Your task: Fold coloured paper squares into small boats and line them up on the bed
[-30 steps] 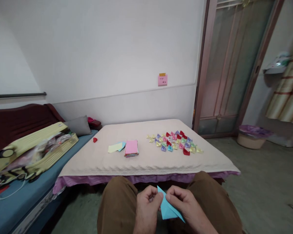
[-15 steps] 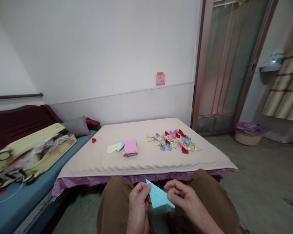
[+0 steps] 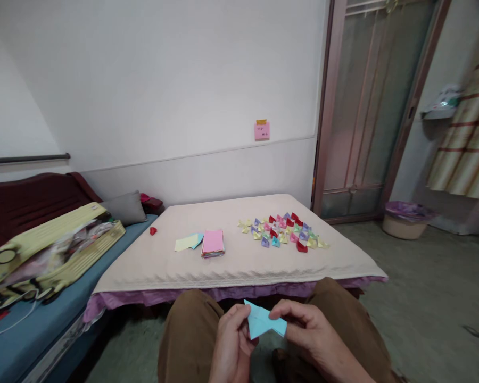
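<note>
Between my knees I hold a folded sheet of light blue paper. My left hand pinches its left side, thumb on top. My right hand is closed on the paper's right corner, which is bent over into a smaller flap. On the cream-covered table beyond lie a stack of coloured paper squares, topped with pink, and beside it a loose yellow sheet partly over a blue sheet. Several small folded paper pieces in many colours are spread at the right.
A single red folded piece sits at the left of the table. Left stands a bed with a yellow case and a grey pillow. A bin stands on the floor at right, near a sliding door.
My right hand has moved in onto the blue paper's right corner and folded it over. The paper now has a smaller, more angular outline. My left hand keeps its pinch.
</note>
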A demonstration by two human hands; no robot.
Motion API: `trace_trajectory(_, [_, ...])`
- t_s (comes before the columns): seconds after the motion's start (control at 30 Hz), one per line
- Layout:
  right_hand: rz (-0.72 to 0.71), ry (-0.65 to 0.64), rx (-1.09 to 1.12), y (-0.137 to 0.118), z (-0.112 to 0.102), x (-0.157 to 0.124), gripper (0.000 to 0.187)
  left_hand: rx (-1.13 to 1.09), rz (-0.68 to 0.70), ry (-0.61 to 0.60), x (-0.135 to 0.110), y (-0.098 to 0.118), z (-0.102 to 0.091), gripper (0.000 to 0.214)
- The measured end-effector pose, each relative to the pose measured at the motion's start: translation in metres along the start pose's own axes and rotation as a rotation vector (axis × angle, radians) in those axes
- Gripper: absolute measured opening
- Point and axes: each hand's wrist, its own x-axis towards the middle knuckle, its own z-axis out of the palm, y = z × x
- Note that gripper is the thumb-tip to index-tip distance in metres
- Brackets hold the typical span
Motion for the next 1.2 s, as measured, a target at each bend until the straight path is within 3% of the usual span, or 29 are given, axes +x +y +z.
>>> trace_trajectory(0.17, [-0.186, 0.054, -0.102, 0.0, -0.003, 0.002, 0.006, -0.026, -0.13, -0.012, 0.006, -0.01, -0.004, 0.02])
trace_trajectory(0.3, [-0.171, -0.013, -0.072, 0.001, -0.002, 0.002, 0.011, -0.017, -0.26, 0.034, 0.01, -0.02, -0.005, 0.022])
trace_trajectory(0.4, [-0.111, 0.089, -0.007, 0.005, -0.003, 0.003, 0.012, 0.054, -0.32, 0.042, 0.012, -0.029, -0.008, 0.025])
trace_trajectory(0.47, [-0.045, 0.14, 0.074, 0.008, -0.005, 0.004, 0.02, 0.121, -0.24, 0.022, 0.013, -0.031, -0.013, 0.031])
trace_trajectory(0.63, [0.036, 0.082, 0.131, 0.008, -0.006, 0.004, 0.03, 0.478, 0.263, 0.001, 0.005, -0.011, -0.012, 0.026])
trace_trajectory(0.7, [0.038, 0.063, 0.101, 0.007, -0.004, 0.003, 0.028, 0.64, 0.327, -0.063, -0.003, 0.0, -0.003, 0.021])
trace_trajectory(0.9, [0.043, 0.015, 0.011, 0.006, 0.003, 0.002, 0.023, 0.744, 0.335, -0.094, -0.009, 0.003, 0.011, 0.02])
trace_trajectory(1.03, [0.083, 0.009, 0.016, 0.01, 0.004, 0.004, 0.022, 0.594, 0.3, -0.034, -0.001, -0.001, 0.002, 0.02])
trace_trajectory(1.2, [0.125, 0.022, 0.117, 0.011, 0.006, 0.005, 0.035, 0.294, 0.207, -0.006, 0.004, -0.003, -0.004, 0.025])
